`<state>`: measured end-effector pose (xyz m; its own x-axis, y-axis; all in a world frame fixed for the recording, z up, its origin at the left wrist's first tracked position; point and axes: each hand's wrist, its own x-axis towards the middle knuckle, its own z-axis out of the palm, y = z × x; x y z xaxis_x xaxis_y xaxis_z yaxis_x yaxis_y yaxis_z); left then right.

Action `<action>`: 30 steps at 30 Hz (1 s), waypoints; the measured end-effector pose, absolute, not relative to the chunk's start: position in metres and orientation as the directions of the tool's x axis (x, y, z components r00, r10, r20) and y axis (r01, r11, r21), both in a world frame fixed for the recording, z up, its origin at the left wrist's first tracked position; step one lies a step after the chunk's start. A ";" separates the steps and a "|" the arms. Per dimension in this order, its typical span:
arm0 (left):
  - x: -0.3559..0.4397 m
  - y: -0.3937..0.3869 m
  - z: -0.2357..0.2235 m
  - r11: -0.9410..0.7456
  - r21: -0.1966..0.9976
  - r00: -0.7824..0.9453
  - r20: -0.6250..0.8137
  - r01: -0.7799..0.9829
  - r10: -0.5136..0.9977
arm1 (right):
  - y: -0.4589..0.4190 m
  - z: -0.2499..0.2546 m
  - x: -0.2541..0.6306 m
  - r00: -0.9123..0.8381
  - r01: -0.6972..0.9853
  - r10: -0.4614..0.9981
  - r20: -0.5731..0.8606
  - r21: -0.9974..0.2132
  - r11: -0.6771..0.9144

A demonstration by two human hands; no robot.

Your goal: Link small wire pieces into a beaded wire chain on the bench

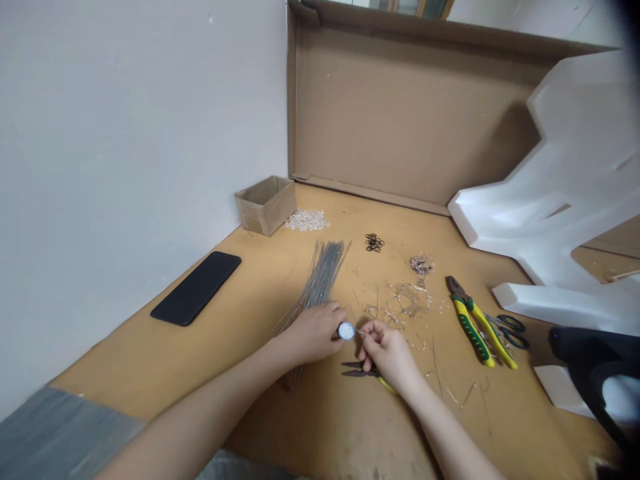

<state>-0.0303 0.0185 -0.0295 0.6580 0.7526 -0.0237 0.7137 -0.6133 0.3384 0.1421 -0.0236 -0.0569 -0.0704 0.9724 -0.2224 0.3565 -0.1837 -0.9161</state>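
Observation:
My left hand (320,328) is closed around a small cylinder with a pale blue-white round end (346,331); its kind cannot be made out. Close by on the right, my right hand (383,350) pinches a thin wire (359,331) that reaches to the cylinder. Dark pointed blades (359,371) with a yellow handle show below my right hand; whether they lie on the table or rest in the palm is hidden. A bundle of straight grey wires (323,273) lies behind and partly under my left hand.
Wire offcuts (400,300), black rings (374,243), a metal ring pile (423,265) and clear pieces (307,220) lie about. Green-yellow pliers (475,323) and scissors (511,327) are right; a phone (197,289) and cardboard box (267,203) left. White foam (565,193) stands right.

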 end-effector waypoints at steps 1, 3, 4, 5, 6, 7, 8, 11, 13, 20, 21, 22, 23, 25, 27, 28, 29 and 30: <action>-0.030 0.018 -0.030 -0.613 0.346 0.659 -0.019 0.710 0.752 | -0.024 -0.058 0.142 -0.071 0.361 0.974 -0.216 -0.916 -0.177; -0.029 0.019 -0.031 -0.614 0.363 0.662 -0.009 0.701 0.750 | -0.024 -0.059 0.142 -0.072 0.360 0.975 -0.211 -0.917 -0.172; -0.029 0.019 -0.032 -0.614 0.370 0.663 -0.007 0.697 0.749 | -0.023 -0.059 0.143 -0.073 0.358 0.975 -0.209 -0.918 -0.170; -0.029 0.019 -0.032 -0.615 0.375 0.665 -0.006 0.694 0.747 | -0.023 -0.059 0.143 -0.073 0.358 0.975 -0.208 -0.918 -0.169; -0.028 0.019 -0.032 -0.617 0.379 0.668 -0.005 0.690 0.744 | -0.023 -0.059 0.143 -0.070 0.362 0.976 -0.206 -0.917 -0.168; -0.028 0.019 -0.032 -0.620 0.380 0.671 -0.002 0.686 0.742 | -0.023 -0.059 0.143 -0.070 0.366 0.976 -0.206 -0.916 -0.167; -0.028 0.019 -0.032 -0.623 0.379 0.673 0.002 0.684 0.740 | -0.022 -0.059 0.143 -0.069 0.368 0.976 -0.207 -0.914 -0.168; -0.027 0.018 -0.032 -0.623 0.370 0.668 0.009 0.689 0.744 | -0.023 -0.058 0.142 -0.060 0.364 0.973 -0.222 -0.913 -0.185; -0.027 0.018 -0.032 -0.622 0.364 0.664 0.011 0.694 0.748 | -0.023 -0.056 0.142 -0.057 0.356 0.972 -0.229 -0.914 -0.195; -0.025 0.016 -0.030 -0.621 0.351 0.661 0.007 0.701 0.750 | -0.022 -0.055 0.141 -0.060 0.328 0.970 -0.234 -0.923 -0.202; -0.025 0.016 -0.030 -0.618 0.350 0.660 0.000 0.703 0.751 | -0.022 -0.055 0.141 -0.060 0.331 0.971 -0.233 -0.922 -0.201; -0.025 0.016 -0.029 -0.616 0.351 0.659 -0.005 0.705 0.752 | -0.022 -0.055 0.141 -0.062 0.335 0.971 -0.231 -0.921 -0.198; -0.025 0.016 -0.029 -0.614 0.351 0.658 -0.006 0.707 0.753 | -0.023 -0.055 0.141 -0.064 0.338 0.971 -0.230 -0.920 -0.196; -0.025 0.016 -0.028 -0.616 0.353 0.658 0.000 0.705 0.753 | -0.023 -0.055 0.142 -0.069 0.342 0.971 -0.231 -0.919 -0.194; -0.025 0.016 -0.028 -0.617 0.354 0.660 0.002 0.703 0.752 | -0.023 -0.055 0.142 -0.065 0.343 0.970 -0.235 -0.918 -0.199; -0.024 0.016 -0.027 -0.616 0.355 0.659 0.000 0.704 0.753 | -0.023 -0.055 0.141 -0.062 0.343 0.969 -0.238 -0.917 -0.203; -0.024 0.015 -0.027 -0.614 0.356 0.658 -0.003 0.704 0.753 | -0.023 -0.055 0.141 -0.059 0.344 0.969 -0.239 -0.916 -0.204; -0.024 0.015 -0.028 -0.614 0.357 0.659 -0.004 0.703 0.752 | -0.023 -0.054 0.141 -0.059 0.346 0.970 -0.237 -0.916 -0.203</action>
